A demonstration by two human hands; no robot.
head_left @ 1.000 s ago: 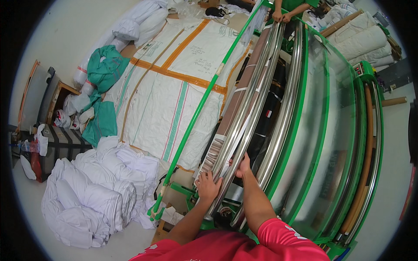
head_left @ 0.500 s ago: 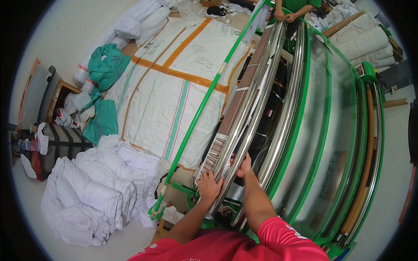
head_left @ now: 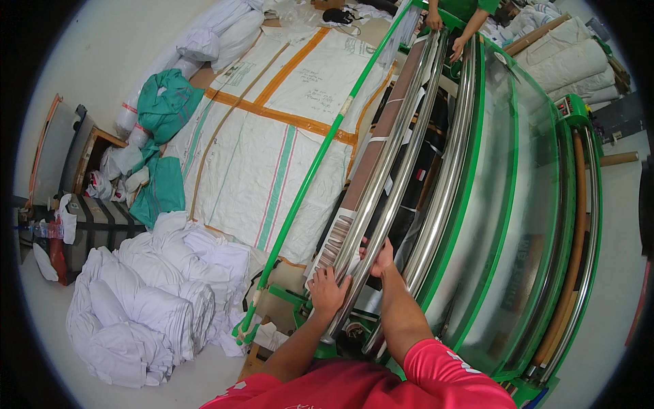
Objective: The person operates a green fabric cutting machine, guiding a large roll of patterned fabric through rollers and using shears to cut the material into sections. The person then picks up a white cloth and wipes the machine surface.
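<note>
Still got the left hand (head_left: 327, 293) on the near end of one metal roller (head_left: 381, 170), right hand (head_left: 383, 259) curled round the next roller (head_left: 389, 215) — both along the green machine (head_left: 490, 204). Far end, co-worker's hands (head_left: 434, 22) now apart — probably less hold there.

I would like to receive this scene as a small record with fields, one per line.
Left hand: on the near part of two metal rollers
Right hand: at the right side of this pair, grip partly hidden
Far end: co-worker's hands near the rollers
Left of these: green bar, then white sheeting
Lower left: heap of white cloth
</note>
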